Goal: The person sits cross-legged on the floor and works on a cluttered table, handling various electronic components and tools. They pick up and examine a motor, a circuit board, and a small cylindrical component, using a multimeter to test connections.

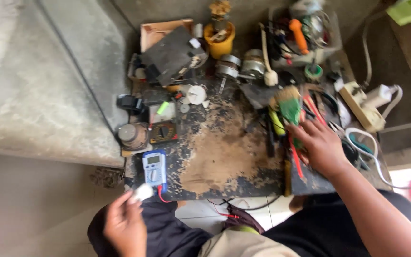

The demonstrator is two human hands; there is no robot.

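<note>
Right hand [320, 147] closed on green-handled paintbrush [289, 105], long axis toward twelve o'clock; left hand [125, 223] pinching small white part [143, 192] at seven o'clock.

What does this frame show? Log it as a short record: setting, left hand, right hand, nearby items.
setting: worn, cluttered workbench seen from above
left hand: left hand holds a small white object, off the bench's near edge
right hand: right hand grips a green-handled paintbrush over the tool pile
nearby: blue multimeter with red lead; yellow cup; white power strip
</note>
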